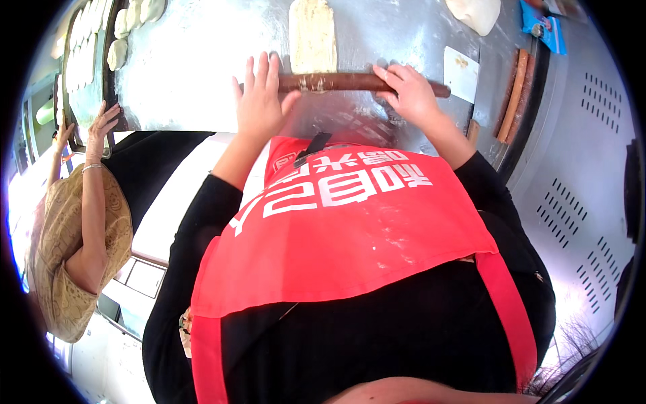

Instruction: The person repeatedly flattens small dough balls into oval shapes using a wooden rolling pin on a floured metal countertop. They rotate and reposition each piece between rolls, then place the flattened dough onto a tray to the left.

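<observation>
A dark brown wooden rolling pin (333,82) lies crosswise over the near end of a long, flattened strip of dough (313,38). My left hand (260,101) is flat on the pin's left part, its fingers straight and spread. Near the other end, my right hand (406,93) has bent fingers over the pin, with the thumb on the near side. The pin's right tip sticks out past that hand. Beneath everything is a shiny metal worktable (202,65) with smears on it.
Dough pieces (118,53) sit at the upper left, beside a tray (83,65) of more dough. A co-worker's hand (103,121) touches the tray's edge. A larger dough lump (477,15), white card (460,74), blue packet (545,28) and wooden rod (514,96) are right.
</observation>
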Motion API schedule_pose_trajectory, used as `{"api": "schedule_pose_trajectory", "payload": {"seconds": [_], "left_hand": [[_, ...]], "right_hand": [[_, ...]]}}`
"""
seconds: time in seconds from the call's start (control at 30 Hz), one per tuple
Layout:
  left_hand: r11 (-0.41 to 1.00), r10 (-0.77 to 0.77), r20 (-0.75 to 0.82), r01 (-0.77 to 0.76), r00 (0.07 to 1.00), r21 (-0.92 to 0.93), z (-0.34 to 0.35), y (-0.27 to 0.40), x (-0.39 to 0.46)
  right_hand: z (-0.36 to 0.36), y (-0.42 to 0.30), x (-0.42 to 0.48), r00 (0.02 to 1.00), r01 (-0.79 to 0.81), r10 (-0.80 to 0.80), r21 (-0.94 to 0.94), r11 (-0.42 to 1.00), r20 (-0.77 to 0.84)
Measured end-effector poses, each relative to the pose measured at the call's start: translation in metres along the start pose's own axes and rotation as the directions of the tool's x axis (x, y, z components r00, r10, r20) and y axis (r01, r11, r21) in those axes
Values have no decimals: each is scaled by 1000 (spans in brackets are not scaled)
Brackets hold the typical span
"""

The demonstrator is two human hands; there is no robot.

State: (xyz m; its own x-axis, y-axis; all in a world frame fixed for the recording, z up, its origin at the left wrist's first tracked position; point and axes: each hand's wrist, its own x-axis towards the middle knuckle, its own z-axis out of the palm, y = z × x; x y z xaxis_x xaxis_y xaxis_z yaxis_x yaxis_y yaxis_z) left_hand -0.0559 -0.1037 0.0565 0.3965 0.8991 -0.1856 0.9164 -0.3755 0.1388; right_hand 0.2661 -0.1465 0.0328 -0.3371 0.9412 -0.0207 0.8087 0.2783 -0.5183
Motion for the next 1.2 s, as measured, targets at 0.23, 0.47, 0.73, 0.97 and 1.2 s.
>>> {"api": "schedule_pose_trajectory", "payload": {"seconds": [0.23,0.47,0.73,0.97,1.2], "left_hand": [[953,146,-275,-210,950,-219,14,8,-11],[916,387,31,-380,922,-130,32,28,16],[496,-49,-312,-248,949,-832,16,1,74],[364,-148,-283,-214,948,-906,37,24,116],[303,-116,-181,-138,977,-943,27,21,147]], "right_hand": [[-18,12,-1,926,-118,95,-41,992,-366],[-11,76,7,777,-512,466,7,859,-423],[19,-26,99,893,39,398,915,401,-212],[68,-53,150,865,113,429,934,340,-261],[58,-44,163,920,112,331,950,292,-210]]}}
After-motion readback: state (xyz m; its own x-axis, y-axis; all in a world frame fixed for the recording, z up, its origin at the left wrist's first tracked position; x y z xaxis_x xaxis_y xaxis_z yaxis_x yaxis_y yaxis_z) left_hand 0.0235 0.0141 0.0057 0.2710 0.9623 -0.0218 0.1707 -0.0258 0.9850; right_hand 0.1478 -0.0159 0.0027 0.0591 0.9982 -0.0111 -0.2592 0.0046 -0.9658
